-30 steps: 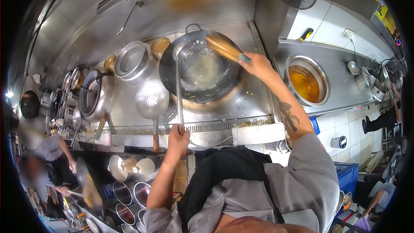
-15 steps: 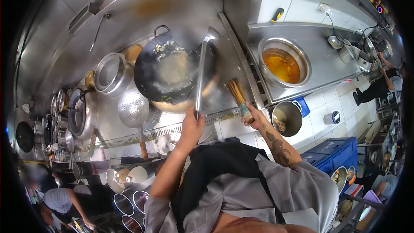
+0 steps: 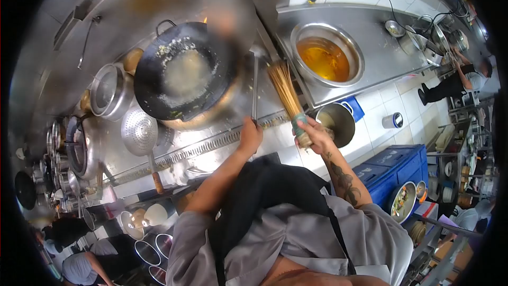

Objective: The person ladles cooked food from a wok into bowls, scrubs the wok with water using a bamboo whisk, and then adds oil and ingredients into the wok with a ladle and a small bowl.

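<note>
My left hand [image 3: 251,136] is closed around the handle of a long metal ladle [image 3: 255,85], which points away from me. The ladle's bowl end is right of the wok, over the steel stove top. In my right hand [image 3: 316,134] is a bamboo wok brush [image 3: 286,90], gripped at its wrapped end with the bristles pointing up and left. The black wok [image 3: 145,82] sits on the burner, with cloudy liquid and pale bits inside. A flame shows at its far edge, beside a blurred patch.
A steel bowl of amber liquid [image 3: 324,61] stands on the right counter. Below it is a deep pot [image 3: 338,122]. A perforated skimmer [image 3: 139,131] and stacked strainers [image 3: 108,92] lie left of the wok. Blue crates [image 3: 389,167] are at right; other people work farther off.
The view has shifted right. The ladle has moved from over the wok's right edge to beside it. More of the brush shows, and a flame has appeared behind the wok.
</note>
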Available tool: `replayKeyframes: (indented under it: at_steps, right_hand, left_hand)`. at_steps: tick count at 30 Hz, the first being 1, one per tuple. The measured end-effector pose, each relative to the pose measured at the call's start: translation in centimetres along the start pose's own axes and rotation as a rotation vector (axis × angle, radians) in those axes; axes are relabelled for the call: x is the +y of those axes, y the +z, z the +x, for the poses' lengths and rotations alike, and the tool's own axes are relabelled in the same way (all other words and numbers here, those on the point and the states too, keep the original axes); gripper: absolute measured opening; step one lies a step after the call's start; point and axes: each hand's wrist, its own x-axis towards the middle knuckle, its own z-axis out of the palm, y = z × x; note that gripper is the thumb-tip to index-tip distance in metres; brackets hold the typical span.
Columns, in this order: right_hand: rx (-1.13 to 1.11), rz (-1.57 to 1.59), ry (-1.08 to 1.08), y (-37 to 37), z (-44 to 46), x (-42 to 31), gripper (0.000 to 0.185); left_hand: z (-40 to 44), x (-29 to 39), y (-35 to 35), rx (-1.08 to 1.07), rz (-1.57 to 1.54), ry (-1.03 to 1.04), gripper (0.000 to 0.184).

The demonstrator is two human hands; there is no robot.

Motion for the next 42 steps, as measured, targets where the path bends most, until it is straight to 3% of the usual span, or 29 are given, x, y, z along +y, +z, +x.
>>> replayKeyframes:
  at_steps: [7, 13, 14, 17, 21, 22, 24, 25, 26, 29, 30, 33, 35, 36, 39, 42]
  right_hand:
    - [-0.044, -0.058, -0.09, 1.3, -1.9, -4.2, 0.035]
    - [-0.089, 0.028, -0.143, 3.2, -1.8, -6.2, 0.039]
    - [-0.103, 0.045, -0.157, 3.6, -1.6, -6.3, 0.04]
    - [-0.152, 0.092, -0.189, 4.6, -1.1, -6.6, 0.043]
    - [-0.259, 0.155, -0.15, 5.4, 0.7, -7.0, 0.04]
    - [-0.277, 0.152, -0.109, 5.1, 1.7, -7.0, 0.04]
    - [-0.306, 0.132, -0.041, 5.9, 3.2, -7.9, 0.04]
    - [-0.313, 0.063, -0.05, 7.0, 3.7, -8.5, 0.039]
    - [-0.328, -0.018, -0.078, 8.3, 4.4, -9.0, 0.039]
    - [-0.359, -0.428, -0.196, 13.6, 6.1, -11.9, 0.034]
    - [-0.371, -0.656, -0.288, 15.8, 7.3, -12.9, 0.034]
    - [-0.35, -1.42, -0.713, 22.5, 9.1, -15.1, 0.035]
    - [-0.342, -1.818, -1.135, 26.1, 10.9, -14.5, 0.04]
    - [-0.405, -1.954, -1.031, 28.1, 11.6, -14.0, 0.042]
    - [-0.677, -2.181, -1.016, 32.8, 17.5, -10.4, 0.036]
    - [-0.466, -2.136, -0.851, 37.9, 25.5, -6.8, 0.03]
  left_hand:
    - [-0.1, -1.1, 5.2, -0.019, -0.088, -0.003, 0.03]
    - [2.1, 2.3, 4.1, -0.493, -0.419, -0.354, 0.039]
    - [2.1, 2.5, 3.9, -0.603, -0.728, -0.41, 0.037]
    - [2.5, 1.9, 3.0, -0.727, -0.944, -0.351, 0.039]
    - [1.9, 1.4, -0.2, -0.513, -0.389, -0.031, 0.035]
    - [0.8, 1.5, -1.8, -0.351, -0.499, -0.013, 0.029]
    - [0.8, 2.7, -7.1, 0.007, -0.205, 0.305, 0.032]
    - [0.7, 3.1, -9.7, 0.184, -0.039, 0.449, 0.033]
    - [0.8, 3.3, -12.0, 0.347, 0.095, 0.447, 0.031]
    - [1.7, 2.3, -17.6, 0.502, 0.344, 0.431, 0.034]
    - [2.2, 1.8, -18.6, 0.581, 0.407, 0.437, 0.02]
    - [3.4, -2.8, -19.7, 0.28, 0.331, 0.353, 0.012]
    - [3.8, -4.0, -19.1, 0.359, 0.32, 0.404, 0.016]
    - [3.8, -3.9, -18.9, 0.395, 0.318, 0.43, 0.02]
    - [3.6, -3.9, -19.1, 0.383, 0.355, 0.407, 0.018]
    - [3.5, -3.7, -19.7, 0.361, 0.32, 0.379, 0.018]
